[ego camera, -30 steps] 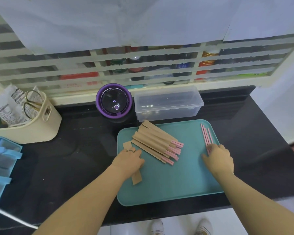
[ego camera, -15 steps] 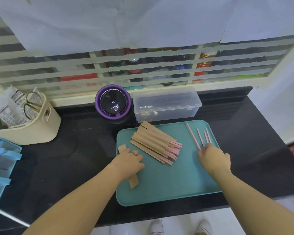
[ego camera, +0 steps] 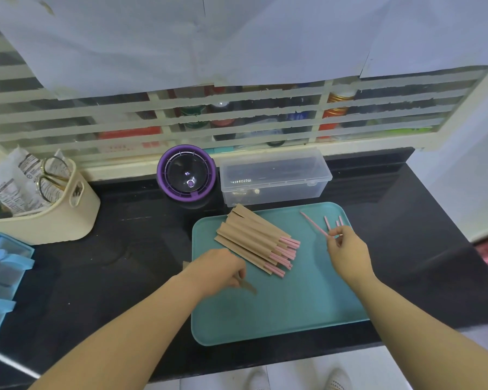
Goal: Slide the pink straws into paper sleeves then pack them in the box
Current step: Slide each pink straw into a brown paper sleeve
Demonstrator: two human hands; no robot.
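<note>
A teal tray (ego camera: pixel 293 313) lies on the black counter. On its upper left sits a pile of brown paper sleeves with pink straw ends sticking out (ego camera: pixel 257 243). My right hand (ego camera: pixel 348 251) pinches one bare pink straw (ego camera: pixel 313 223), lifted and angled up-left. A few more loose pink straws (ego camera: pixel 333 220) lie at the tray's top right corner. My left hand (ego camera: pixel 217 270) grips an empty brown paper sleeve (ego camera: pixel 248 287) near the tray's left edge. A clear plastic box (ego camera: pixel 273 177), lid closed, stands behind the tray.
A purple round device (ego camera: pixel 186 173) stands left of the box. A cream caddy (ego camera: pixel 54 209) with scissors and packets sits at the far left, blue drawers (ego camera: pixel 0 277) below it. The counter's front edge runs just under the tray.
My right hand has picked one pink straw out of the loose group and raised it. My left hand has lifted the empty sleeve and turned it toward the right.
</note>
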